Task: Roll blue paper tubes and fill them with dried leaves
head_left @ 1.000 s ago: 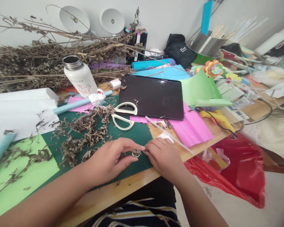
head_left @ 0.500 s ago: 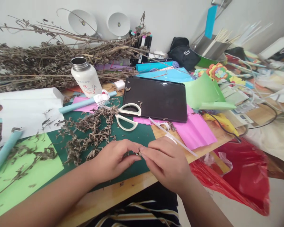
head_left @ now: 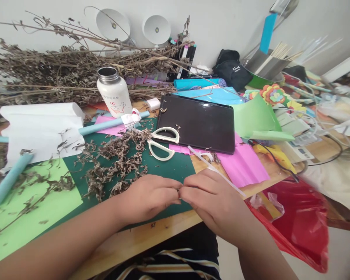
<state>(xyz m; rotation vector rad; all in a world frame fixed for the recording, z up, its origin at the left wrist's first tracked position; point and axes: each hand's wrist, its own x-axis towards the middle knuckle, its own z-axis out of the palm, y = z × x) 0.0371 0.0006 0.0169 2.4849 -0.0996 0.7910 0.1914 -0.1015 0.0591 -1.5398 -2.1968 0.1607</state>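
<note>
My left hand (head_left: 151, 196) and my right hand (head_left: 211, 198) meet fingertip to fingertip above the near edge of the green cutting mat (head_left: 172, 169). Both are closed in a pinch on a small dried leaf, almost wholly hidden by the fingers; only a dark speck shows between them. Left of my left hand lies a loose heap of dried leaves and stems (head_left: 113, 163). Scissors (head_left: 163, 144) with cream handles rest beyond my hands, their blades covered by the leaves. A thin whitish stick (head_left: 216, 171) lies just past my right hand.
A black tablet (head_left: 196, 122) lies behind the scissors. An uncapped white bottle (head_left: 115, 95) stands back left, before a large bundle of dried stems (head_left: 61, 70). Pink paper (head_left: 242, 163), green paper (head_left: 256, 118) and a red plastic bag (head_left: 300, 217) are to the right.
My fingertips have drawn closer together, and the leaf bit that showed between them is now mostly covered. The whole view has shifted slightly.
</note>
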